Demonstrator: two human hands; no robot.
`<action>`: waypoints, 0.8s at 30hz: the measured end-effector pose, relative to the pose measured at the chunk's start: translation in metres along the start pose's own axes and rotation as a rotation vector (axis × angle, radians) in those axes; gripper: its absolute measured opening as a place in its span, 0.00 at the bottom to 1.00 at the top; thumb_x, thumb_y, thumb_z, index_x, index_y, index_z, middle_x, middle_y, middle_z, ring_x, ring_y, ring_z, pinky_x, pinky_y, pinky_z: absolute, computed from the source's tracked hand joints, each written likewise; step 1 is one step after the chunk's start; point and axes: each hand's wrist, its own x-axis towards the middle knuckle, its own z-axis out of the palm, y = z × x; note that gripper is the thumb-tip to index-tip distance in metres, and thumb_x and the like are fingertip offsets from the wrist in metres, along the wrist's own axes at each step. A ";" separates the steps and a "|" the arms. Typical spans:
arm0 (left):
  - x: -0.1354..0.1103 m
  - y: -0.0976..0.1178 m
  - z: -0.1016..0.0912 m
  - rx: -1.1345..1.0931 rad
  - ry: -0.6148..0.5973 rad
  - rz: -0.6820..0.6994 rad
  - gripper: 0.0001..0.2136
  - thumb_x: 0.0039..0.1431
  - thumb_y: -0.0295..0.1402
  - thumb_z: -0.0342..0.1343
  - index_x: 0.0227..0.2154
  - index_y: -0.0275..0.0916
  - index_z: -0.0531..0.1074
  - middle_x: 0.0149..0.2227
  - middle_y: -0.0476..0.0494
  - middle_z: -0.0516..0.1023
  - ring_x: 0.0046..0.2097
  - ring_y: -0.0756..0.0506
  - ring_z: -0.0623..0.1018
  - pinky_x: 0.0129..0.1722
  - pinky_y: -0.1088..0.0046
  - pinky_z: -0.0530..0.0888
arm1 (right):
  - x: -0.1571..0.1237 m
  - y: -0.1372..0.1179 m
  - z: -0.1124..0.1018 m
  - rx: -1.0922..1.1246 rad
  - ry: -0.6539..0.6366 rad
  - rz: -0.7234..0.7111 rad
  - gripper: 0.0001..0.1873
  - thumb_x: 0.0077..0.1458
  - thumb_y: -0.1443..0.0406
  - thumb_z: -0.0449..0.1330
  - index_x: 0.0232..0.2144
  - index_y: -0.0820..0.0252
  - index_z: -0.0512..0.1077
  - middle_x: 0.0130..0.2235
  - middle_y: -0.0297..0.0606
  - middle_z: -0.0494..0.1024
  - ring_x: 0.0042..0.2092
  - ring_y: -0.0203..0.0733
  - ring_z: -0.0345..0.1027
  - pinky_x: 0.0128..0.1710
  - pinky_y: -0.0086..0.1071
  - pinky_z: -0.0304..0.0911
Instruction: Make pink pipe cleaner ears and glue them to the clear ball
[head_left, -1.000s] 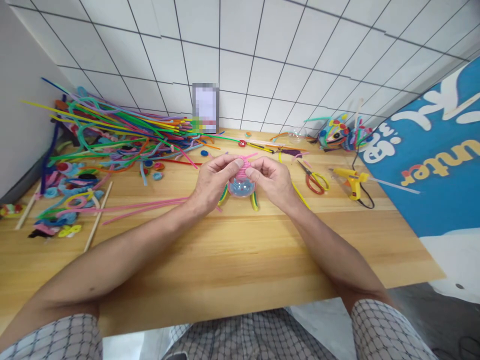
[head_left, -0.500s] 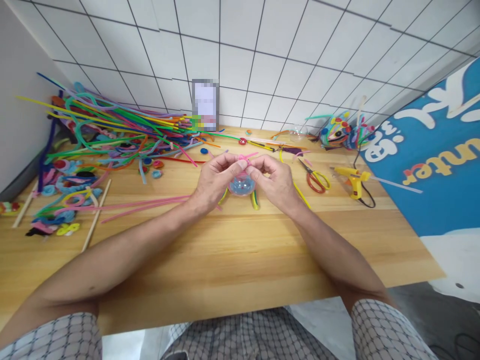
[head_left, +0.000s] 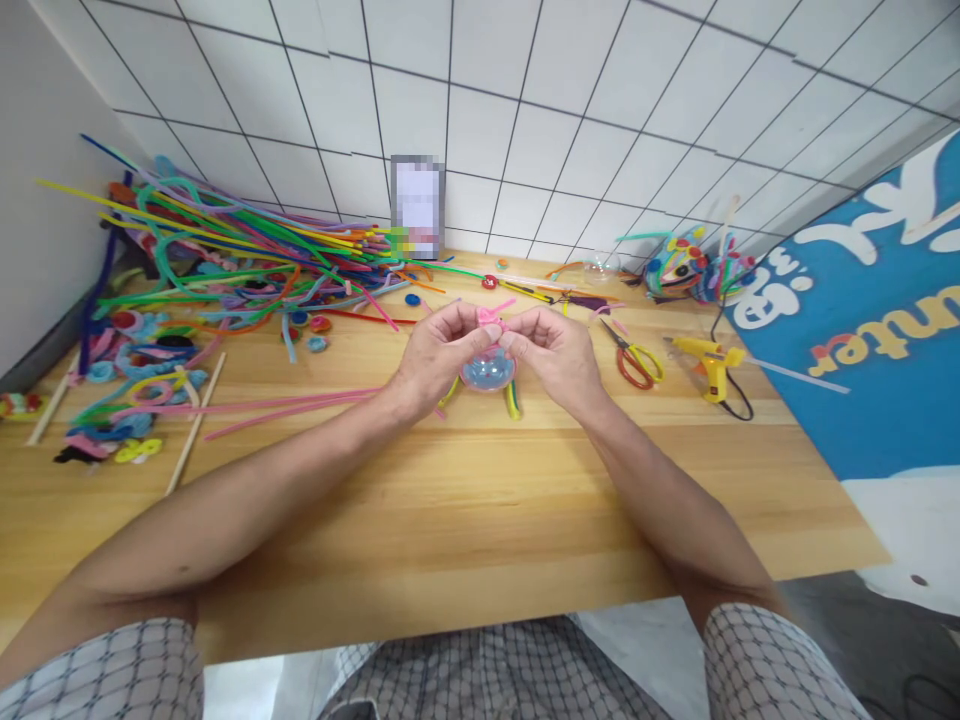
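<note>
Both of my hands meet over the middle of the table. Thumb and fingers of my left hand (head_left: 444, 350) pinch a pink pipe cleaner (head_left: 491, 316) that is bent into a small twisted shape. From the other side, my right hand (head_left: 553, 352) pinches the same pink piece. One short end of it sticks up to the right. Right below the fingertips is a clear plastic ball (head_left: 489, 372); whether it is joined to the pink piece I cannot tell. Yellow-green handle ends (head_left: 513, 402) of a tool show beside the ball, the rest hidden.
A heap of coloured pipe cleaners (head_left: 255, 240) covers the back left. Long pink pipe cleaners (head_left: 300, 401) lie by my left forearm. Scissors (head_left: 634, 358) and a yellow glue gun (head_left: 709, 365) are on the right. Decorated balls (head_left: 679, 268) and a phone (head_left: 418, 208) stand at the back.
The fingers have shifted slightly around the pink pipe cleaner, and more of its bent shape shows above them. The whole view has moved a little.
</note>
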 end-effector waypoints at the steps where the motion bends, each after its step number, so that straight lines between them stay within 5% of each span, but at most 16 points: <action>1: 0.000 -0.001 0.000 -0.023 0.009 0.005 0.20 0.47 0.46 0.81 0.33 0.39 0.82 0.31 0.49 0.82 0.30 0.51 0.75 0.30 0.75 0.72 | 0.000 0.000 0.000 0.004 0.005 -0.003 0.17 0.53 0.51 0.77 0.33 0.55 0.80 0.33 0.35 0.87 0.33 0.41 0.79 0.37 0.38 0.77; 4: -0.001 -0.004 0.001 -0.059 0.039 0.019 0.21 0.50 0.49 0.79 0.38 0.40 0.83 0.35 0.49 0.82 0.30 0.52 0.75 0.30 0.76 0.71 | 0.000 0.000 0.001 0.018 0.026 -0.018 0.15 0.53 0.54 0.77 0.33 0.55 0.80 0.33 0.35 0.87 0.33 0.41 0.79 0.36 0.37 0.77; 14: -0.001 0.000 0.000 0.031 0.038 0.006 0.19 0.50 0.49 0.78 0.29 0.39 0.81 0.27 0.49 0.78 0.28 0.51 0.72 0.30 0.73 0.71 | -0.001 0.000 0.001 0.016 -0.003 -0.009 0.10 0.55 0.58 0.74 0.34 0.55 0.79 0.33 0.35 0.87 0.34 0.41 0.79 0.37 0.37 0.76; 24: -0.001 -0.005 -0.002 0.015 0.025 0.031 0.15 0.56 0.47 0.75 0.31 0.40 0.83 0.28 0.49 0.78 0.29 0.50 0.73 0.31 0.73 0.71 | -0.002 0.000 0.004 -0.006 0.029 -0.027 0.15 0.54 0.54 0.75 0.33 0.54 0.77 0.32 0.33 0.85 0.32 0.39 0.77 0.35 0.36 0.76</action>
